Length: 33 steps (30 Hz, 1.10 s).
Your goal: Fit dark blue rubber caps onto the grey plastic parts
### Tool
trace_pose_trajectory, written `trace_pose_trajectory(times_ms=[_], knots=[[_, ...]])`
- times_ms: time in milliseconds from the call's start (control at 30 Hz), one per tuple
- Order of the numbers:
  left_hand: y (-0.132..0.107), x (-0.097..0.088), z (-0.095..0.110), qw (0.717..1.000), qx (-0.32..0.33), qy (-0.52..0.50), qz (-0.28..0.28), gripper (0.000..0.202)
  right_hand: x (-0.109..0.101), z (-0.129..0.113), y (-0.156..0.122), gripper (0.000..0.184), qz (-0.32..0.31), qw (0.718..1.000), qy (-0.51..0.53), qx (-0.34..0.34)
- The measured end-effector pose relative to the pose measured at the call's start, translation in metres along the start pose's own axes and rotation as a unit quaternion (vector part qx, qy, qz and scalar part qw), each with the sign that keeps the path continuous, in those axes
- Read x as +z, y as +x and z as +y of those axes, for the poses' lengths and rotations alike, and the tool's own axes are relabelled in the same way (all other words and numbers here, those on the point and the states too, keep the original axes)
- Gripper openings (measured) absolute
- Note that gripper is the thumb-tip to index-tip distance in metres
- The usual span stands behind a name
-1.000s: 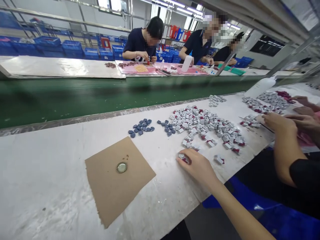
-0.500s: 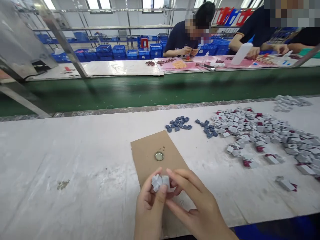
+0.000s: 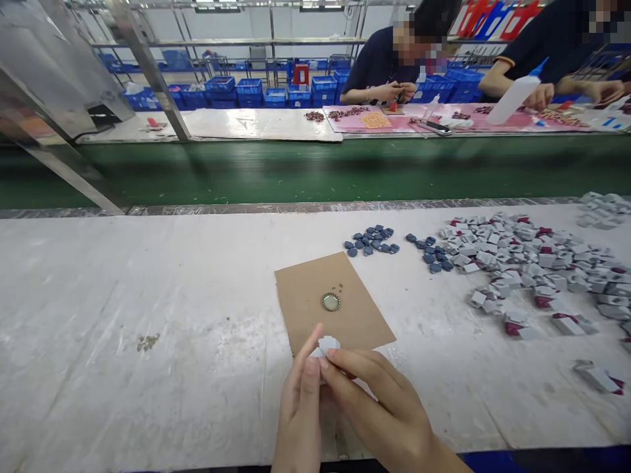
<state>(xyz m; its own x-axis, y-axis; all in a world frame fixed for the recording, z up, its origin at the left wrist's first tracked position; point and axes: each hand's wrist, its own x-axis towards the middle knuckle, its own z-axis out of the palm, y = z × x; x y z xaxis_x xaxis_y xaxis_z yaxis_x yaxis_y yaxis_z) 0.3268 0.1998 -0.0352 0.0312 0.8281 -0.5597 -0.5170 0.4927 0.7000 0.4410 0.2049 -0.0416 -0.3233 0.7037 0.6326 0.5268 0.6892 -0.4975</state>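
Both my hands meet over the near edge of a brown cardboard sheet [image 3: 305, 289]. Between their fingertips is a small light-grey faceted piece [image 3: 328, 342], partly covered by the fingers. My left hand [image 3: 302, 401] grips it from the left, thumb against it and index finger stretched upward. From the right, my right hand [image 3: 379, 394] pinches it with thumb and fingers closed. Beyond the fingers, a bottle cap [image 3: 330, 301] with a crimped rim lies hollow side up on the cardboard, with a few tiny brownish bits beside it.
Small dark-blue pieces [image 3: 372, 240] lie behind the cardboard. A wide pile of grey and dark-red pieces [image 3: 522, 253] spreads to the right. Past the green belt [image 3: 296, 172], two co-workers sit at a bench with a white squeeze bottle [image 3: 513, 100]. A metal post [image 3: 152, 75] rises at left.
The grey piece has been turned, and the right fingers have closed in on it. The camera view has shifted, so the bench appears further right in the picture.
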Motion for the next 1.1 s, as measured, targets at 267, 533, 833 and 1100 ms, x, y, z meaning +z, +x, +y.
trace_pose_trajectory(times_ms=[267,533,833,1100], knots=[[0.003,0.0,0.008,0.995,0.076,0.065,0.024,0.023,-0.01,0.002,-0.006,0.037,0.04,0.978,0.089,0.186],[-0.005,-0.003,0.014,0.988,0.065,0.138,0.007,0.041,-0.009,0.008,0.01,0.024,-0.02,0.941,0.192,0.28],[-0.003,-0.007,0.009,0.992,0.08,0.097,-0.021,0.022,-0.011,0.005,0.007,0.02,-0.026,0.912,0.247,0.328],[-0.005,-0.008,0.009,0.998,0.043,0.024,-0.042,0.023,-0.013,0.009,0.007,0.025,-0.007,0.911,0.288,0.296]])
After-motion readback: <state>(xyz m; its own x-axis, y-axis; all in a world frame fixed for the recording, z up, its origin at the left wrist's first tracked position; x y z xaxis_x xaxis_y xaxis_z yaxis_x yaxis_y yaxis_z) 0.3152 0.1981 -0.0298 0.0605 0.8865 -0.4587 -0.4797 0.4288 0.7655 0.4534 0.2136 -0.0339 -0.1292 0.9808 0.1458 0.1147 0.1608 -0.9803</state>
